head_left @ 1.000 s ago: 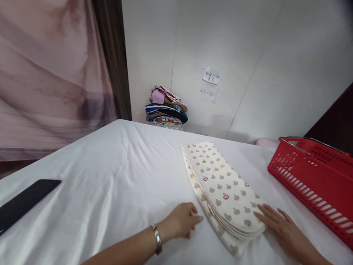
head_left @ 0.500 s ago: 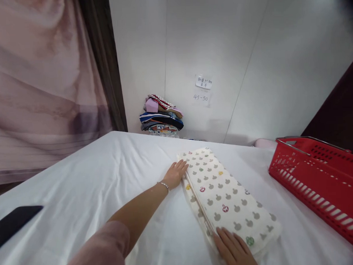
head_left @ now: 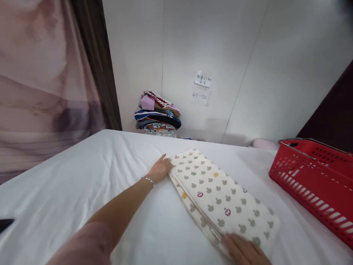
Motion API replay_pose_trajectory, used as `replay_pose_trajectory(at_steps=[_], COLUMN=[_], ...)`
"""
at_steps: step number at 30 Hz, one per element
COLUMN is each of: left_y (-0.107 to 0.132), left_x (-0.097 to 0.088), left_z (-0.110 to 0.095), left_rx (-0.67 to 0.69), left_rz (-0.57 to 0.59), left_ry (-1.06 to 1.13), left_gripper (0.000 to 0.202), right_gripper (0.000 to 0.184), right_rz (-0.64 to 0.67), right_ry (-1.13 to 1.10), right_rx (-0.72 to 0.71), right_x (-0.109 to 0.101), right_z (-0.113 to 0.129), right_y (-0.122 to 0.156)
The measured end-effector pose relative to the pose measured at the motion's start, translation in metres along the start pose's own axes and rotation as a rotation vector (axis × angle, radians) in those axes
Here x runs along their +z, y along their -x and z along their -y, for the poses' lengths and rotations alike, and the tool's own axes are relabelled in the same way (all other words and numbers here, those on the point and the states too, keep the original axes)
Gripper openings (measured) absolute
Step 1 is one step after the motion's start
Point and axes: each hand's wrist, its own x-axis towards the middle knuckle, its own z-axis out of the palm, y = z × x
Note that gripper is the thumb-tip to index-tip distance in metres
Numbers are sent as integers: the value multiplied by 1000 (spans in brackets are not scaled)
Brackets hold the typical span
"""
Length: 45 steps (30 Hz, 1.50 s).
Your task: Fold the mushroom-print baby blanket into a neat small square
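A folded white cloth (head_left: 207,191) with grey, red, yellow and green mushroom-like prints lies slantwise on the white-covered table. Its layered left edge faces me and looks slightly raised. At the far left corner, my left hand (head_left: 160,169) has its fingers curled around the edge, with one finger pointing up and away. My right hand (head_left: 246,252) touches the near end of the cloth, by its left edge. Motion blur and the bottom of the picture hide how its fingers are placed.
A red plastic basket (head_left: 317,181) with a metal handle stands on the right. Beyond the table's far edge, a stack of folded fabrics (head_left: 158,113) rests by the wall. A dark flat object (head_left: 3,225) lies at the left edge. A pink curtain (head_left: 38,83) hangs on the left.
My left hand has moved left with the cloth's far corner, and its fingers have curled in. My right hand has shifted slightly right and down. The view has turned a little.
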Motion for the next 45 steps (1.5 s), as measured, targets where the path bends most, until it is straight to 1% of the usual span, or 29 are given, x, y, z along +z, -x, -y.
replay_pose_trajectory(at_steps=[1, 2, 3, 4, 6, 7, 9, 10, 11, 12, 14, 15, 16, 18, 19, 21, 23, 27, 30, 32, 35, 37, 38, 42, 45], left_y=[16, 32, 49, 64, 90, 101, 118, 125, 132, 139, 150, 153, 154, 151, 146, 134, 122, 107, 102, 98, 90, 86, 85, 90, 97], left_x=[-8, -17, -26, -36, -56, -65, -81, -88, -94, -98, -105, -106, -108, -108, -108, -109, -110, -115, -119, -122, -126, -126, -124, -106, -98], left_z=[-3, -9, -20, -34, -68, -85, -111, -118, -122, -122, -116, -112, -109, -104, -104, -105, -109, -116, -118, -115, -104, -97, -94, -93, -97], left_rx=[-6, -18, -30, -42, -68, -70, -86, -121, -183, -278, -547, -696, -831, -1029, -1091, -1167, -1220, -1278, -1247, -1206, -1145, -1134, -1150, -1253, -1254], left_rz=[-22, -38, -45, -40, -22, -1, 47, 52, 44, 27, 3, 11, 35, 112, 149, 214, 264, 328, 337, 296, 173, 134, 148, 291, 315], left_ry=[4, 6, 10, 21, 72, 118, 241, 306, 366, 420, 519, 573, 633, 759, 816, 913, 963, 932, 886, 882, 919, 910, 901, 910, 955], left_gripper=[22, 22, 23, 23, 24, 25, 24, 24, 26, 30, 34, 35, 35, 40, 43, 48, 50, 45, 33, 27, 25, 25, 25, 26, 32], right_gripper=[65, 63, 64, 66, 64, 62, 58, 56, 56, 57, 62, 65, 67, 67, 65, 59, 52, 44, 42, 42, 43, 45, 46, 45, 43], right_rz=[46, 15, 24, 22, 74, 101, 170, 190, 204, 211, 227, 233, 235, 222, 208, 165, 120, 72, 65, 70, 48, 22, 11, -9, -12], right_ry=[8, 29, 44, 58, 94, 112, 120, 126, 132, 139, 140, 131, 115, 68, 39, -27, -93, -206, -262, -287, -311, -318, -318, -310, -305], right_rx=[14, 45, 78, 118, 234, 290, 360, 389, 412, 434, 457, 458, 450, 411, 380, 298, 209, 76, 8, -24, -39, -33, -31, -33, -32], right_x=[-3, -5, -5, -3, 6, 11, 22, 26, 29, 30, 29, 27, 25, 19, 16, 9, 2, -5, -2, 3, 8, 11, 12, 13, 13], right_z=[-22, -46, -70, -94, -133, -146, -158, -158, -154, -150, -139, -134, -129, -118, -112, -97, -79, -44, -25, -16, -8, -5, -4, -1, 0], right_y=[0, -1, -3, -6, -14, -18, -24, -25, -23, -21, -13, -9, -6, -5, -8, -17, -32, -66, -86, -93, -96, -94, -93, -88, -89])
